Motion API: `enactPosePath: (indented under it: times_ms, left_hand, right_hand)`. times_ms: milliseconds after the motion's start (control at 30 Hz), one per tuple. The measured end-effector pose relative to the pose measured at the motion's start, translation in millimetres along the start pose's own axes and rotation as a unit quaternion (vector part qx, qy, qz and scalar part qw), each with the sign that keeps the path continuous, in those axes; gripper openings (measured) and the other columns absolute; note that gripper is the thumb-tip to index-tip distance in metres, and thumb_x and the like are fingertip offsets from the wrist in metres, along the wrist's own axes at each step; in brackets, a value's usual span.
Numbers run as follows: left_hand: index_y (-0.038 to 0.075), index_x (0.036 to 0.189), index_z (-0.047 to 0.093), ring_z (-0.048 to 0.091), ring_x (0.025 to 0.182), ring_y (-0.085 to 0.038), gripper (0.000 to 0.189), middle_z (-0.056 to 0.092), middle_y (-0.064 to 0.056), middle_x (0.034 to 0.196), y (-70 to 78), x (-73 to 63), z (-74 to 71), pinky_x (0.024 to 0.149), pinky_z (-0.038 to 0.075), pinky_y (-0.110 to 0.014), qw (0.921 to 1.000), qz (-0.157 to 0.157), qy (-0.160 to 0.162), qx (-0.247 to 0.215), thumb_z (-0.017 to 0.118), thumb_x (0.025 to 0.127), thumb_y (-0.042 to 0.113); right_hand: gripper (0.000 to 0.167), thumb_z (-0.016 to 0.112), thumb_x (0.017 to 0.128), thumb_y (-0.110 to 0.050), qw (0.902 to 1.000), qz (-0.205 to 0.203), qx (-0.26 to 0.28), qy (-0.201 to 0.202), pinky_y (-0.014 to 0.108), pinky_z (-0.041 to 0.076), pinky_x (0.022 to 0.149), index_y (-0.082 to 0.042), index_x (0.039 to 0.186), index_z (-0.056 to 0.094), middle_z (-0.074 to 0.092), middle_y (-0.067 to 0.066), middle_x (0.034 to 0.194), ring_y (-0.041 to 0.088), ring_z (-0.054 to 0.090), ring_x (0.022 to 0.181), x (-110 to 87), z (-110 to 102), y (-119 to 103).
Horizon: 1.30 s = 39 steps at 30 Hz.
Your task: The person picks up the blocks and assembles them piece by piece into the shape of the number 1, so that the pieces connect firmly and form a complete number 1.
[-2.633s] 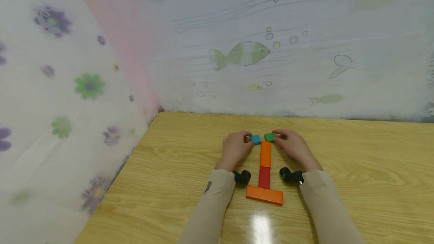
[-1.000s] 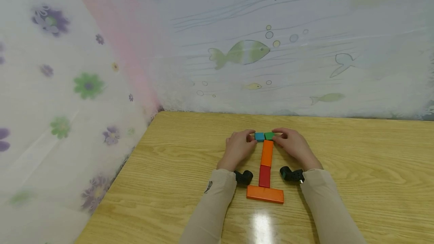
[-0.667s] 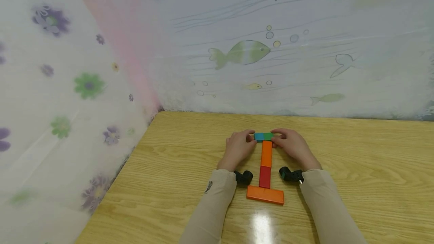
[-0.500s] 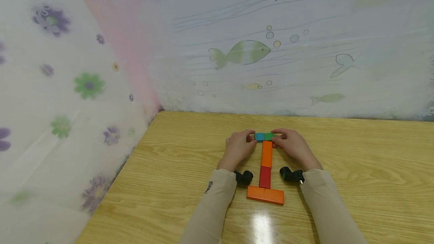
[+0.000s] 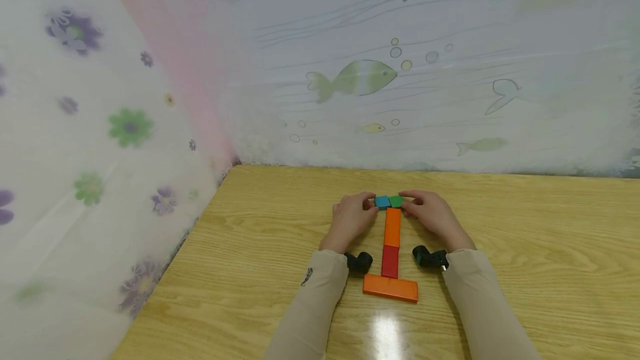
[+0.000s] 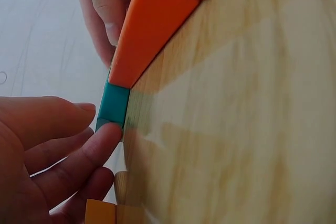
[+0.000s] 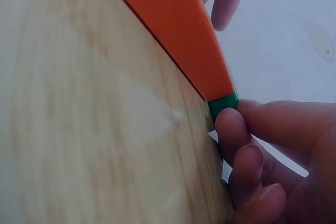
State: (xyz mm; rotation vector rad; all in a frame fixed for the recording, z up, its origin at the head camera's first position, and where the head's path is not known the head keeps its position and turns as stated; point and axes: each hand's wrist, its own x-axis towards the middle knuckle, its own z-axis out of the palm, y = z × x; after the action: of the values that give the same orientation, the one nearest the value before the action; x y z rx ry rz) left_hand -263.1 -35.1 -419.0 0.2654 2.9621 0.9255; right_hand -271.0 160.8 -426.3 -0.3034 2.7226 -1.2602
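Observation:
In the head view my left hand (image 5: 350, 218) pinches a small blue block (image 5: 382, 202) by its left end. Opposite it, my right hand (image 5: 432, 215) pinches a small green block (image 5: 396, 201) by its right end. The two blocks sit side by side, touching or nearly so, at the far end of a long orange block (image 5: 393, 226). A red block (image 5: 390, 261) continues that line toward me, and another orange block (image 5: 390, 288) lies crosswise at its near end. The right wrist view shows thumb and finger on the green block (image 7: 223, 106).
All the blocks lie on a wood-grain table (image 5: 270, 238). Behind it rises a wall (image 5: 430, 121) with painted fish, and a flowered wall (image 5: 100, 154) stands at left. A yellow-orange piece (image 6: 101, 211) shows near my left fingers in the left wrist view.
Since the oldest frame, my left hand has shifted the blue block right and slightly away from me, up to the green one. Over the last half second hands and blocks barely move.

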Motion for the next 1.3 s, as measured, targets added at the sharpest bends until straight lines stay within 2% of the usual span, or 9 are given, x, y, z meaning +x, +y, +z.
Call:
enactPosePath:
  times_ms: [367, 567, 767, 967, 1300]
  left_hand:
    - [0.024, 0.119, 0.057, 0.048, 0.089, -0.013, 0.032, 0.061, 0.012, 0.093, -0.5, 0.3, 0.2, 0.074, 0.026, -0.033, 0.9999, 0.005, -0.004, -0.013, 0.056, 0.088, 0.031]
    - [0.023, 0.12, 0.058, 0.049, 0.092, -0.015, 0.032, 0.061, 0.012, 0.093, -0.2, -0.3, -0.9, 0.077, 0.027, -0.034, 0.9997, 0.001, -0.007, -0.023, 0.056, 0.088, 0.03]
    - [0.021, 0.123, 0.055, 0.05, 0.096, -0.016, 0.037, 0.062, 0.011, 0.094, 0.2, -1.3, -2.5, 0.081, 0.027, -0.037, 0.9996, -0.002, -0.005, -0.028, 0.056, 0.088, 0.031]
    - [0.021, 0.12, 0.057, 0.05, 0.095, -0.016, 0.035, 0.064, 0.011, 0.096, -0.2, -1.5, -2.1, 0.08, 0.028, -0.037, 0.9999, 0.009, -0.002, -0.012, 0.056, 0.088, 0.033]
    - [0.02, 0.118, 0.059, 0.049, 0.094, -0.016, 0.033, 0.063, 0.011, 0.093, -2.1, 0.0, -1.3, 0.082, 0.027, -0.038, 0.9995, 0.01, -0.001, -0.029, 0.057, 0.087, 0.032]
  right_hand:
    - [0.037, 0.045, 0.094, -0.022, 0.9996, 0.003, -0.028, 0.003, 0.042, 0.037, 0.08, -0.011, 0.129, 0.049, 0.062, 0.001, 0.075, 0.021, 0.052, 0.078, -0.8, 0.4, -2.6]
    - [0.037, 0.045, 0.094, -0.022, 0.9994, 0.0, -0.035, 0.003, 0.041, 0.037, 0.079, -0.011, 0.129, 0.049, 0.061, 0.001, 0.074, 0.022, 0.051, 0.078, -0.2, 1.1, -2.6]
    - [0.037, 0.045, 0.094, -0.022, 0.9994, 0.007, -0.035, 0.002, 0.042, 0.037, 0.078, -0.012, 0.129, 0.048, 0.061, 0.001, 0.076, 0.022, 0.051, 0.079, -0.3, 1.1, -2.6]
    - [0.037, 0.044, 0.095, -0.022, 0.9994, 0.011, -0.032, 0.001, 0.038, 0.036, 0.075, -0.012, 0.13, 0.048, 0.061, 0.002, 0.076, 0.02, 0.05, 0.074, -0.1, 1.2, -2.0]
    - [0.037, 0.043, 0.095, -0.02, 0.9995, 0.014, -0.028, -0.005, 0.037, 0.035, 0.071, -0.013, 0.131, 0.047, 0.06, 0.002, 0.076, 0.02, 0.049, 0.07, 1.0, 0.5, -0.8]
